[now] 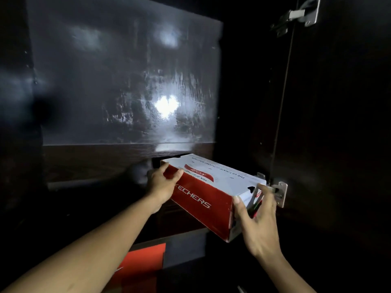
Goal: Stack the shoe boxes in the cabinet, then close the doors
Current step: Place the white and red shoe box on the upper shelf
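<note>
Head view, dim cabinet interior, glare spot on the glossy back panel [127, 81].

Shoe box [211, 187]: red sides, white lid, "SKECHERS" printed on the long side. It is held in the cabinet opening above the wood-grain shelf [91, 163], tilted with its near right corner lowest. Whether the far end touches the shelf: cannot tell.

Left hand [163, 185]: grips the far left end of the box, fingers [177, 173] curled over the top edge.

Right hand [260, 225]: grips the near right end, thumb on the red side, the other fingers spread across the end face, clamped on the box.

Lower hinge [279, 192]: just beside the right fingertips. Upper hinge [302, 13] sits at top right. Door [338, 123] on the right stands open.

Orange-red box [146, 261]: lower level, below the left forearm, partly hidden.
</note>
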A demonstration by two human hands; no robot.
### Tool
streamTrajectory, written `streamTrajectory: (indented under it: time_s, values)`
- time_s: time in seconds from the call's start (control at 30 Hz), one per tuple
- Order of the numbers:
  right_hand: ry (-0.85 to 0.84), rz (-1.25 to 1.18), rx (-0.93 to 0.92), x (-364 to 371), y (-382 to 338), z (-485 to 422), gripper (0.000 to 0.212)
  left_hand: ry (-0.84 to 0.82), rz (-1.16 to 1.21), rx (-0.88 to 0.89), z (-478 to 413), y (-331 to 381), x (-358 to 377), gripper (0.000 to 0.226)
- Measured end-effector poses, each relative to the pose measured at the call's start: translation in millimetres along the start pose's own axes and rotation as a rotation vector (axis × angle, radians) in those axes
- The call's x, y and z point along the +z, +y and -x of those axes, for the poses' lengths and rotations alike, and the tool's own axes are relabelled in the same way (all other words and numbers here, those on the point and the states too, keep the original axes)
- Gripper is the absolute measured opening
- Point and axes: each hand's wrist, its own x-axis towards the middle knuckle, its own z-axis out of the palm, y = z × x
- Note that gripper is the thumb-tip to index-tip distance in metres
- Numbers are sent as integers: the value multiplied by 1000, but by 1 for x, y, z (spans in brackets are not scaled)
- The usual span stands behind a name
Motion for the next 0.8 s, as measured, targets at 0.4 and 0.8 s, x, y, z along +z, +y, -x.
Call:
streamTrajectory:
  time_s: [0.4, 0.8]
  values:
    - [93, 34, -10, 13, 17, -10, 89, -226, -107, 156, 39, 21, 72, 133]
    - [-128, 158, -55, -24, 30, 9, 77, 120, -262, 507, 98, 35, 77, 81]
